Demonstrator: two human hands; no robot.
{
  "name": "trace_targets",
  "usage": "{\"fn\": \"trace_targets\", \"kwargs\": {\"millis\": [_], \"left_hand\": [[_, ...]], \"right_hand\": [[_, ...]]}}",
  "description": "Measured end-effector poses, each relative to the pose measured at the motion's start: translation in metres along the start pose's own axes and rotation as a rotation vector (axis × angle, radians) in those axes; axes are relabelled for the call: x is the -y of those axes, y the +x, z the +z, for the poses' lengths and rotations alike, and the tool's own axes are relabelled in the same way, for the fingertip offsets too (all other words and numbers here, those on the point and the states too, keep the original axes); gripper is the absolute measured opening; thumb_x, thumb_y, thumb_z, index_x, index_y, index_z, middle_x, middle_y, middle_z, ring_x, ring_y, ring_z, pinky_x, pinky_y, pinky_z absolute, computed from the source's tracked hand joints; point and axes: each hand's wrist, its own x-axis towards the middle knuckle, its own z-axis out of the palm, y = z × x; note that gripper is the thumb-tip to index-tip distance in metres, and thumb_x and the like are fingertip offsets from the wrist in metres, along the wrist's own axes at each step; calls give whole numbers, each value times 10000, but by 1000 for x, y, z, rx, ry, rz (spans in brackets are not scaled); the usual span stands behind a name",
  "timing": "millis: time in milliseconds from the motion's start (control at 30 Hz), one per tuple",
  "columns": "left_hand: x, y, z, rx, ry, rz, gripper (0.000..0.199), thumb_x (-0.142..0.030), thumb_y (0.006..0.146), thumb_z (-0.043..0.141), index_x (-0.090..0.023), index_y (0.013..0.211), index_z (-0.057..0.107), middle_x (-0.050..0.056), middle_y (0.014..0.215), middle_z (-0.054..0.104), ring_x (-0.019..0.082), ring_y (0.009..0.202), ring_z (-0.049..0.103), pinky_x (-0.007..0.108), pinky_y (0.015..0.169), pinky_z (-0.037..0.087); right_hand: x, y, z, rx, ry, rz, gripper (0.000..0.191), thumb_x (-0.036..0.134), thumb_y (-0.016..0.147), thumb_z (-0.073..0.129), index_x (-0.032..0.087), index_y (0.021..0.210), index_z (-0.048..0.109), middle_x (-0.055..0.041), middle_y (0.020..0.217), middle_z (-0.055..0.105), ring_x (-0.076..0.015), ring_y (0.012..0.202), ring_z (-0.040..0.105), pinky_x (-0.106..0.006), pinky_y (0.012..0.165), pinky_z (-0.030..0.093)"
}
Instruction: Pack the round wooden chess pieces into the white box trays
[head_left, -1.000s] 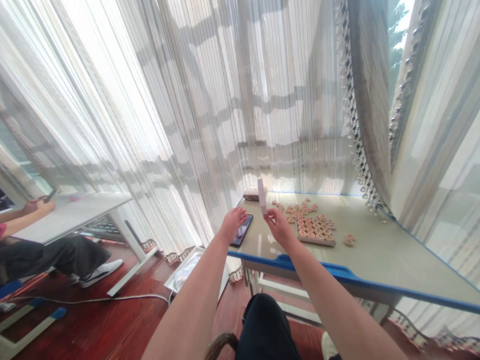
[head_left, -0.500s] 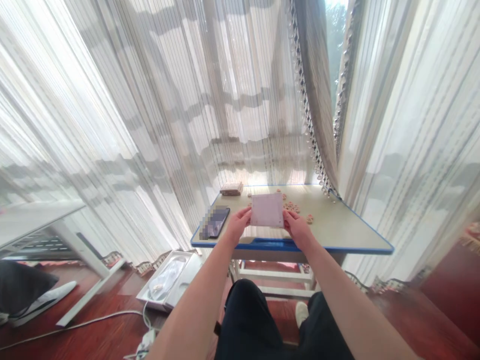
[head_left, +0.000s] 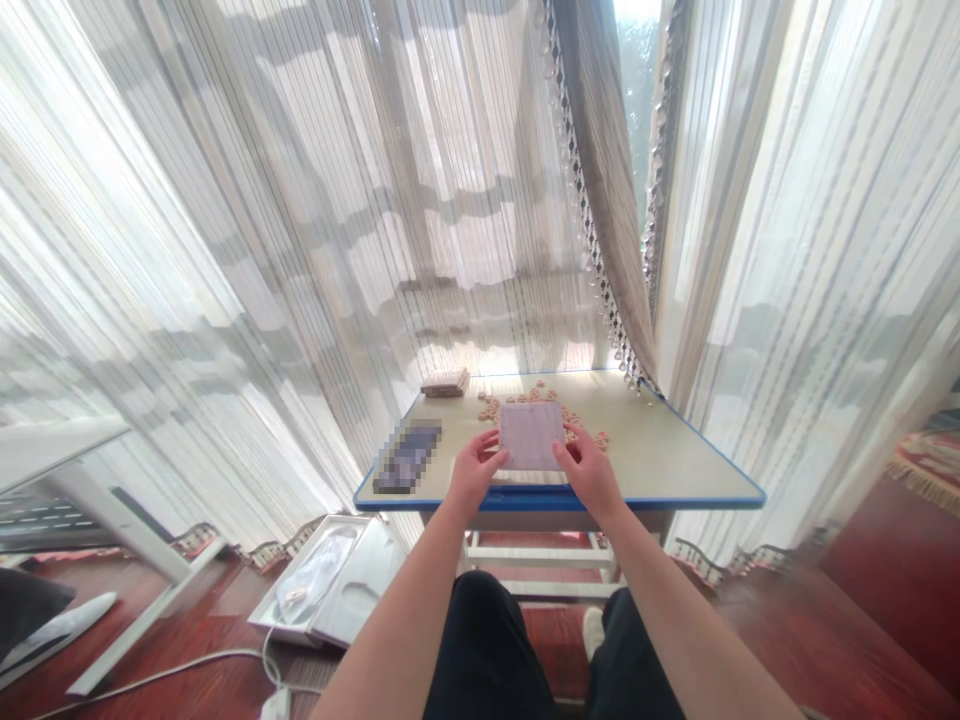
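Note:
A flat, pale lilac square piece point(head_left: 530, 436) is held above the near side of the table point(head_left: 675, 465); its material I cannot make out. On its left edge, my left hand point(head_left: 475, 470) is closed, with the thumb at the lower corner. My right hand point(head_left: 589, 468) grips the opposite edge, thumb on the face near the right side. Behind the piece, several small round reddish-brown wooden pieces point(head_left: 540, 393) lie scattered, some hidden by it. A whitish strip point(head_left: 529, 478) shows just below its lower edge.
A phone-like dark slab point(head_left: 409, 457), partly pixelated, lies at the table's left. A folded brownish stack point(head_left: 445, 382) rests at the back left corner. An open white box point(head_left: 322, 580) and a cable point(head_left: 187, 660) are on the floor. Curtains point(head_left: 480, 250) hang behind the table.
The lilac piece has come lower and tilted flatter, with both hands still on its edges. My thumbs now show on its near face. The view has shifted slightly to the right.

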Motion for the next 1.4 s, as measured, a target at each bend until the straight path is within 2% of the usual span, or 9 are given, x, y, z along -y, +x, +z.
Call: {"fn": "trace_targets", "kwargs": {"millis": [233,467,600,700,800,933,1100,1267,1400], "left_hand": [[1,-4,-2,10,69,-25,480,-263,652,703,-143,1099,576,111,1039,644,192,843,626,332,760,501],[0,-4,-7,-48,-28,-100,461,-319,615,724,-137,1029,634,94,972,684,218,897,622,338,817,471],[-1,-5,-9,-108,-115,-47,437,-290,577,748,-166,982,641,74,955,688,207,905,623,334,830,465],[0,-6,-12,-162,-146,9,353,-264,565,756,-181,890,646,70,1012,671,198,945,613,306,834,465],[-1,-6,-14,-196,-174,-30,357,-264,524,775,-164,834,628,88,1064,650,219,914,620,306,757,495],[-7,-7,-14,-193,-301,-141,406,-244,468,787,-139,821,617,97,998,668,225,830,638,312,694,504],[-12,-10,-9,-233,-359,-148,391,-180,474,755,-138,844,634,79,869,692,228,841,637,344,774,492],[-24,10,-22,-329,-382,26,254,-109,561,654,-145,811,625,34,793,677,183,849,627,326,848,476],[-36,49,-56,-618,-337,-24,131,-110,682,510,-145,780,590,25,727,646,141,731,633,300,781,503]], "right_hand": [[0,1,-4,38,-2,32,520,436,802,485,146,1234,498,-35,740,654,-181,658,574,-310,649,450],[-5,1,-5,216,12,13,503,442,781,531,169,1204,535,-24,749,663,-167,663,581,-288,635,450],[-6,0,-1,241,8,-112,341,344,757,588,202,1066,586,-25,810,655,-155,692,570,-271,619,449],[-4,-3,4,224,-76,-332,151,204,769,559,217,907,619,-30,875,649,-173,837,551,-306,753,452],[-1,-7,7,247,-206,-525,189,88,772,500,215,826,629,-39,940,647,-191,927,511,-349,864,421],[0,-11,7,234,-278,-561,219,77,781,488,210,855,645,-60,990,637,-205,936,499,-361,873,426],[3,-8,9,216,-251,-564,198,105,795,503,214,874,648,-44,940,656,-198,909,510,-340,864,424],[28,21,36,146,-320,-531,175,150,801,527,224,882,664,-36,901,662,-198,901,512,-331,862,399],[51,63,87,262,-488,-526,227,126,814,495,233,895,678,-28,925,664,-191,918,513,-295,839,405]]}}
